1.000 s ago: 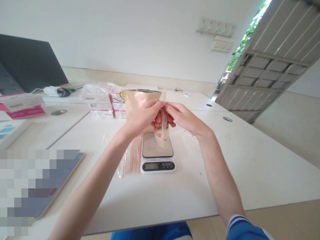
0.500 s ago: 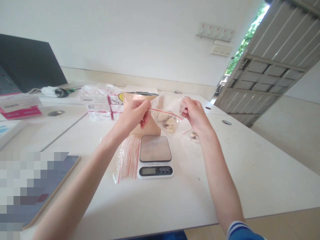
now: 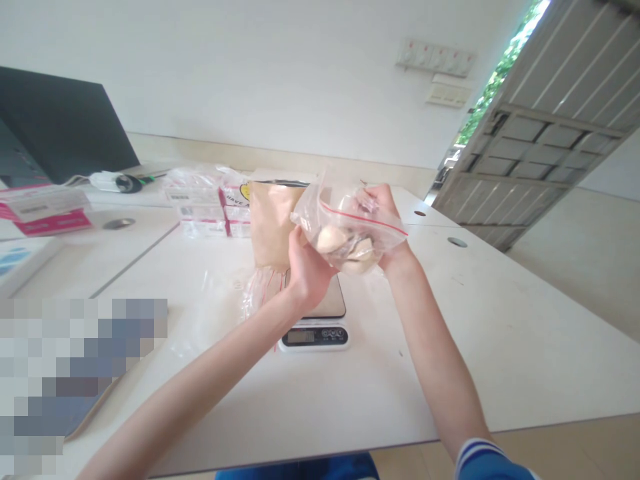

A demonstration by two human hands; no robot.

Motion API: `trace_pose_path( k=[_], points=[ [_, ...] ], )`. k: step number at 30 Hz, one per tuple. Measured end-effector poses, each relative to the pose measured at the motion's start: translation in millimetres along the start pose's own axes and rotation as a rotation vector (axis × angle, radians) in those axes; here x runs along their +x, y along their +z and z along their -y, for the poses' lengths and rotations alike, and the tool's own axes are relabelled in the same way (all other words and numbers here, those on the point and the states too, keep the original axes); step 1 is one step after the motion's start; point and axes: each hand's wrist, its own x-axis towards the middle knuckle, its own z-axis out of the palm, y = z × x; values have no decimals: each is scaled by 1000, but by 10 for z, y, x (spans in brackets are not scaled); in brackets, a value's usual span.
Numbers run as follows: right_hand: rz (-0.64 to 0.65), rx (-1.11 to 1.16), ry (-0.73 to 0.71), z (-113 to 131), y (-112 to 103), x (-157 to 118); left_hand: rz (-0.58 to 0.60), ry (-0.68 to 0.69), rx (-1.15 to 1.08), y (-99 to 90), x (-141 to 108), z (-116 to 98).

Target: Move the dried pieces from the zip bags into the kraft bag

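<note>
A clear zip-lock bag with a red seal line hangs in the air above the scale, holding several pale, cream-coloured chunks whose kind I cannot make out. My left hand cups the bag's lower left side, thumb up. At its upper right, my right hand grips the plastic, its fingertips partly blurred behind the film. Below is a white kitchen scale, its metal plate partly covered by my left hand. Behind stands a brown kraft pouch. Empty red-lined zip bags lie left of the scale.
Pink-and-white boxes in plastic wrap stand at the back left, near a dark monitor and a white device. A blurred-out tablet lies at front left. Cable holes pierce the white table at right.
The filled bag has come nearer and tilted. My left hand has moved from pinching its top left corner to supporting it from below. The small bag near my right wrist is now out of sight.
</note>
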Motion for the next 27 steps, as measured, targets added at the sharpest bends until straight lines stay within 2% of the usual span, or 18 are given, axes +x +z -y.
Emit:
trace_pose_path(
  k=[2, 5, 9, 12, 13, 16, 19, 23, 27],
  points=[
    [-7, -35, 22, -28, -23, 7, -34, 30, -67, 34, -50, -26],
    [-12, -258, 0, -37, -122, -11, -139, 30, -34, 43, -79, -57],
    [-8, -559, -41, -21, -286, -73, -110, -1, 118, 8, -21, -43],
    [-147, -553, -168, 25, -315, -116, -158, 19, 198, -30, 59, -22],
    [-153, -517, -203, 49, -300, -127, -176, 45, 213, -45, 85, -19],
    [29, -438, -195, 117, -223, -146, -201, 116, 275, -98, 152, -27],
    [201, -482, -165, 149, -166, -157, -230, 188, 330, -143, 190, -47],
    [268, -548, -198, 157, -167, -174, -166, 266, 399, -152, 190, -58],
    [308, -581, -259, 154, -181, -173, -38, 206, 419, -118, 158, -71]
  ],
)
